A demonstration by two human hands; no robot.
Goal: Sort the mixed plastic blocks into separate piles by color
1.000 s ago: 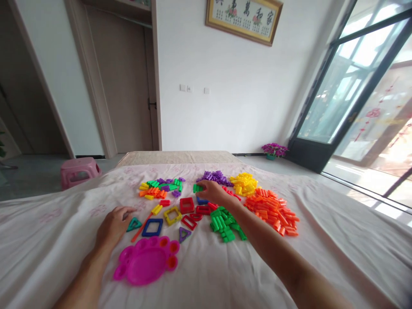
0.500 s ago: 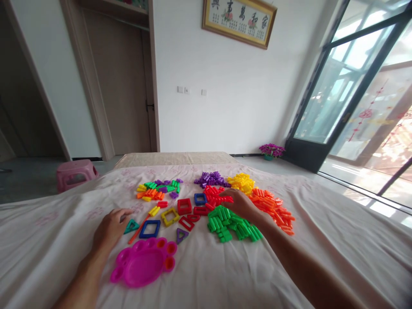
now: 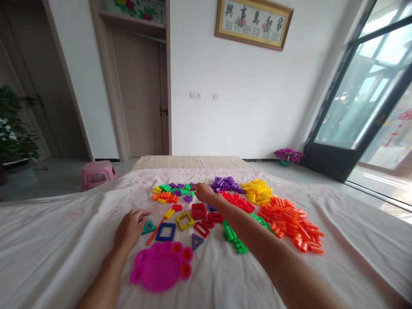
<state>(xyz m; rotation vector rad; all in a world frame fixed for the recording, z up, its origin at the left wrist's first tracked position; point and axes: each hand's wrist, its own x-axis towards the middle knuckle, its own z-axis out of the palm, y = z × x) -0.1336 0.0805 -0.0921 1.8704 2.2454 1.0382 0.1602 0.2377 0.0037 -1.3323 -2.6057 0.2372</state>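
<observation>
My left hand [image 3: 131, 226] rests on the cloth at the left, thumb and fingers apart, holding nothing. Just right of its fingertips lies a teal triangle frame [image 3: 148, 227]. My right hand [image 3: 205, 193] reaches across to the right end of a mixed group of small plastic pieces [image 3: 170, 193]. Its fingers are bent together, and whatever is between them is too small to make out. Under and beside my right forearm are piles of red pieces [image 3: 240, 201] and green pieces [image 3: 236, 240]. A blue square frame [image 3: 211, 207] is partly covered by the wrist.
Purple [image 3: 225, 183], yellow [image 3: 257, 191] and orange pieces [image 3: 292, 223] form piles at the right. A pink palette tray [image 3: 162, 271] sits in front. Between lie a blue square frame [image 3: 165, 231], a yellow one [image 3: 184, 220], a red one [image 3: 198, 211] and a purple triangle [image 3: 197, 241].
My right hand has moved left from the red pile to the mixed group. My left hand stays by the teal triangle. The whole view has shifted, so things appear farther right.
</observation>
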